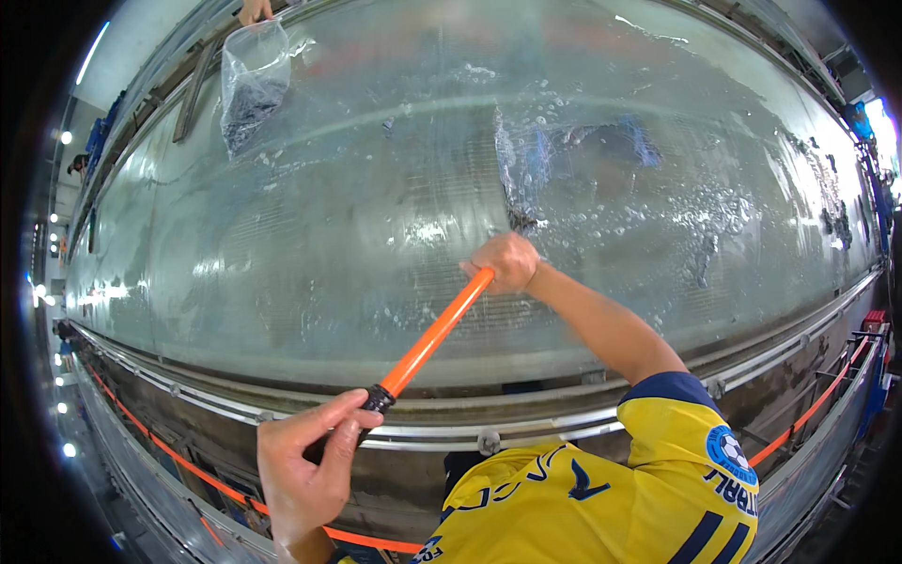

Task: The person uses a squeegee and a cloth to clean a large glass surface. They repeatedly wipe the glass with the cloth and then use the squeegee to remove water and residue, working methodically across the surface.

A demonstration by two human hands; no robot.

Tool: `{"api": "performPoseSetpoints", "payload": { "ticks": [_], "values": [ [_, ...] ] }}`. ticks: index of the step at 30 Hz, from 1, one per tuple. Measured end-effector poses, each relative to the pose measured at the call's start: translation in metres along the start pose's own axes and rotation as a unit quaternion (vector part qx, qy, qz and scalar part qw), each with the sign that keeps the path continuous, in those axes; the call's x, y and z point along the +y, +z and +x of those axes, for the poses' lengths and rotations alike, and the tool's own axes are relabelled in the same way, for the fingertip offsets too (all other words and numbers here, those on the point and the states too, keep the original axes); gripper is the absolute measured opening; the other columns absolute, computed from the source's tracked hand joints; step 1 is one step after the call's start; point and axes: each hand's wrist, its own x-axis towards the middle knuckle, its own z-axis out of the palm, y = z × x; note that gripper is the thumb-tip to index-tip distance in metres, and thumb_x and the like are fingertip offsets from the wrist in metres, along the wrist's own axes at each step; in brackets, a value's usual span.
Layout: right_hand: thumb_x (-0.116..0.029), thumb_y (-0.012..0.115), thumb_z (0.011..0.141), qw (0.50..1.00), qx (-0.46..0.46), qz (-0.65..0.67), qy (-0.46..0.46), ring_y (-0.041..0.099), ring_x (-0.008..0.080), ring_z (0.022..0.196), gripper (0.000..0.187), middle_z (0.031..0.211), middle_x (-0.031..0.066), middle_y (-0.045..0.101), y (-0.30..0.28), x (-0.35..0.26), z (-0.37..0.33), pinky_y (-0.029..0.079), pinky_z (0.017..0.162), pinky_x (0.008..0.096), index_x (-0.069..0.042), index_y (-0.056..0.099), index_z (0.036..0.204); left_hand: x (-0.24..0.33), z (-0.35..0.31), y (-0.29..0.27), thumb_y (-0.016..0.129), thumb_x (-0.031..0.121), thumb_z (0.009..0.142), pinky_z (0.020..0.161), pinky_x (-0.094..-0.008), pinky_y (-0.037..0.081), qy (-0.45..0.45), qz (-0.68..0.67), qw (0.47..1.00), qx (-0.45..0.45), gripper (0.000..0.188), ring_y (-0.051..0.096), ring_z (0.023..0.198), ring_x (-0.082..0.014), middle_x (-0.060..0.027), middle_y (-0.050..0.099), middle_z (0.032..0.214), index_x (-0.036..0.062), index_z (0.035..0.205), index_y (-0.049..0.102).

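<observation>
An orange pole (437,331) with a black grip (378,399) runs slantwise from lower left to the middle. My left hand (310,461) is closed loosely about the black grip, its thumb and forefinger on either side. Farther up, my right hand (507,261) is wrapped round the pole, back of the hand upward. Just beyond that hand lies a dark ragged clump (521,220); I cannot tell whether it belongs to the pole's far end, which my fist hides. Under both clump and right hand spreads a broad greenish, glassy wet surface (357,254) with bubbles and ripples.
At the far left another person's hand (255,11) holds a clear plastic bag (258,80) with dark contents. A metal rail (545,435) crosses in front of my yellow shirt (601,498). Dark patches (832,221) lie far right. An orange strip (178,453) runs along the lower left.
</observation>
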Motion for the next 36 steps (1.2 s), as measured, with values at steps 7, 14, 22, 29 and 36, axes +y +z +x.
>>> {"api": "performPoseSetpoints", "payload": {
  "ticks": [7,14,22,29,36],
  "values": [
    [-0.013,0.071,0.079,0.997,-0.018,0.057,0.038,0.058,0.0302,0.05,0.013,0.056,0.0058,0.057,0.011,0.065,0.077,0.045,0.045,0.0421,-0.013,0.063,0.069,0.033,0.11,-0.041,0.061,-0.001,0.084,0.052,-0.0232,0.047,0.116,0.09,0.989,0.009,0.028,0.063,0.052,-0.0123,-0.0175,0.074,0.076,-0.0071,0.109,0.071],
    [-0.018,0.071,0.077,0.997,0.062,-0.033,-0.024,0.058,0.0307,0.054,0.015,0.059,0.0066,0.058,0.007,0.181,0.162,0.046,0.049,0.0415,-0.015,0.06,0.067,0.029,0.189,-0.015,0.063,0.005,0.09,0.045,-0.0192,0.038,0.011,0.067,0.997,0.043,0.027,0.053,0.05,-0.0034,-0.0127,0.076,0.084,-0.0044,0.115,0.07],
    [-0.018,0.065,0.078,0.993,0.016,-0.111,0.025,0.066,0.0285,0.069,0.006,0.072,0.003,0.066,-0.011,0.216,0.155,0.053,0.058,0.0424,-0.021,0.066,0.073,-0.015,0.219,0.014,0.063,0.003,0.09,0.043,-0.0196,0.039,0.014,-0.017,1.0,0.011,0.033,0.05,0.049,-0.0048,-0.0101,0.076,0.094,-0.0036,0.122,0.067],
    [-0.036,0.066,0.089,0.984,-0.132,-0.038,0.116,0.063,0.0325,0.061,0.029,0.062,0.0077,0.063,0.031,-0.007,0.049,0.051,0.057,0.0468,-0.017,0.065,0.066,-0.05,0.017,-0.051,0.064,0.002,0.086,0.044,-0.0187,0.04,-0.081,-0.025,0.996,0.036,0.03,0.05,0.048,-0.0035,-0.0101,0.077,0.09,-0.0034,0.115,0.07],
    [-0.027,0.071,0.086,0.999,-0.021,-0.002,0.035,0.055,0.0298,0.046,0.035,0.049,0.0057,0.052,-0.009,-0.035,-0.043,0.043,0.043,0.042,-0.015,0.057,0.057,-0.016,-0.036,-0.002,0.065,-0.003,0.085,0.071,-0.0266,0.055,-0.039,0.001,0.997,-0.068,0.023,0.073,0.075,-0.018,-0.0144,0.077,0.087,-0.0055,0.107,0.072]
  ]
}}
